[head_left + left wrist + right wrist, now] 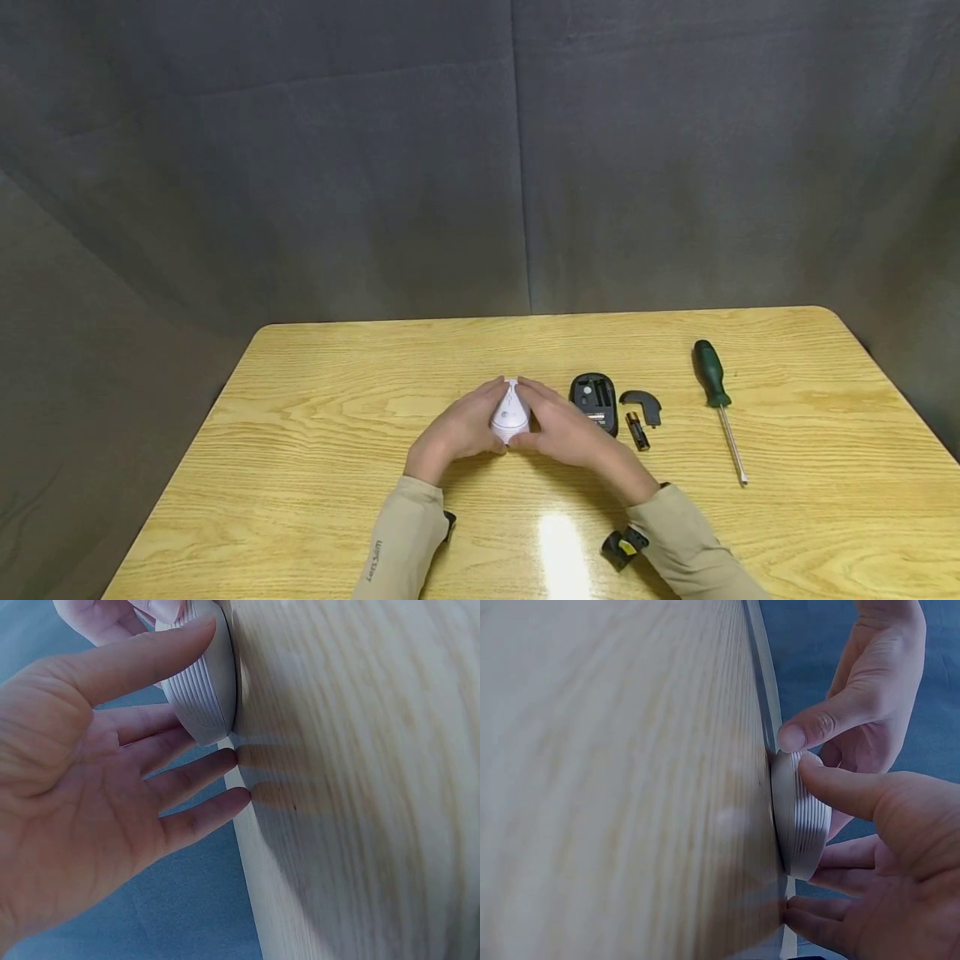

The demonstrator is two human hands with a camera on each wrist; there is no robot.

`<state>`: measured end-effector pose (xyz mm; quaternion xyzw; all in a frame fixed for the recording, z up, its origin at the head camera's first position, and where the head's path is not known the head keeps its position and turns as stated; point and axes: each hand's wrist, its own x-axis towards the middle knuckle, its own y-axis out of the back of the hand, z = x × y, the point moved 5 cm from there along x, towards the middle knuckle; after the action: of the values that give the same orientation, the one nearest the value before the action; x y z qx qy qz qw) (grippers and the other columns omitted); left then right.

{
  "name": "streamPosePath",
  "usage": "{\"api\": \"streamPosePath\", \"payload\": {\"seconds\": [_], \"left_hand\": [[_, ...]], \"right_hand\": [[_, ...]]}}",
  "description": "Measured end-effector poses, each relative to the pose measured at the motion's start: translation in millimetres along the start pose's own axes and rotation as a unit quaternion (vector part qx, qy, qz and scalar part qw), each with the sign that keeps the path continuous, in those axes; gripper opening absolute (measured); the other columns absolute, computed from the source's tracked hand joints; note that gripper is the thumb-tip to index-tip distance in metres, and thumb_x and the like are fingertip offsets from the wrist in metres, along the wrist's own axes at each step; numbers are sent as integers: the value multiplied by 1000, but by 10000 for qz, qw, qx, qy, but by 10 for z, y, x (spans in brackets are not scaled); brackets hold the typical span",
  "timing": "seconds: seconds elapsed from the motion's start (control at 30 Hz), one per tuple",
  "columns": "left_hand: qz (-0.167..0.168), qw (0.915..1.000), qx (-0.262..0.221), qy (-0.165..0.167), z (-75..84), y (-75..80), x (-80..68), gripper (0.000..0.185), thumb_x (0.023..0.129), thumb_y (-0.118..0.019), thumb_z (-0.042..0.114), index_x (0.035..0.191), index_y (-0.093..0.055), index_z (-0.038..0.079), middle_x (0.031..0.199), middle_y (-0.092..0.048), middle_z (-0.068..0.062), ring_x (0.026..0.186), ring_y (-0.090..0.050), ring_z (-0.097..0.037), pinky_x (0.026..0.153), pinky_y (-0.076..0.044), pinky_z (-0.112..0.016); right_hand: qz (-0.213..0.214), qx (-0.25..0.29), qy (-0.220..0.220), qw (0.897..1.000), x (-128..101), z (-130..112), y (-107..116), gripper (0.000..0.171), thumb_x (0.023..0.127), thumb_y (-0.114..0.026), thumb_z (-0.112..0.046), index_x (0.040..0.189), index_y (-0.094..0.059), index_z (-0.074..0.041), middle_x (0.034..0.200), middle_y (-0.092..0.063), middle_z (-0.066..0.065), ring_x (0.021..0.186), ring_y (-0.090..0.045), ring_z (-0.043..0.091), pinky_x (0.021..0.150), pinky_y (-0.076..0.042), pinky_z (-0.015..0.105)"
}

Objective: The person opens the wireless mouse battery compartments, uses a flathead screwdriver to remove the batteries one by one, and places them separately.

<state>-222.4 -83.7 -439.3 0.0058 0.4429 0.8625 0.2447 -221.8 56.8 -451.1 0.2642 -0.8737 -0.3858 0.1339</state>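
A white rounded object (510,413) with a ribbed near end sits on the table between both hands; its exact kind is unclear. My left hand (471,418) holds its left side, thumb at the near end and fingers toward the far end. From the other side my right hand (561,423) grips it the same way. In the left wrist view, the thumb lies on the ribbed side (193,686), while the lower fingers reach down to the wood. The right wrist view has both thumbs close together on the white object (801,817). The hands cover much of it.
Right of the hands lies an upturned black computer mouse (595,402) with its battery compartment uncovered. Beside it are a curved black cover (647,403) and a small battery (637,432). A green-handled flat screwdriver (709,372) lies farther right. Grey cloth (420,192) hangs behind the table.
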Motion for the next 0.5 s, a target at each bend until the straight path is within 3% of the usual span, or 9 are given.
{"api": "streamPosePath", "payload": {"seconds": [0.5], "left_hand": [[14, 10000, 0, 24, -15, -2, 2, 90, 82, -85, -2, 158, -39, 3, 167, -27, -17, 152, -30, -36, 120, -31, -51]], "right_hand": [[-45, -185, -45, 9998, 22, 0, -7, 84, 89, -84, -20, 152, -39, 12, 158, -35, 32, 145, -37, 47, 115, -35, 60]]}}
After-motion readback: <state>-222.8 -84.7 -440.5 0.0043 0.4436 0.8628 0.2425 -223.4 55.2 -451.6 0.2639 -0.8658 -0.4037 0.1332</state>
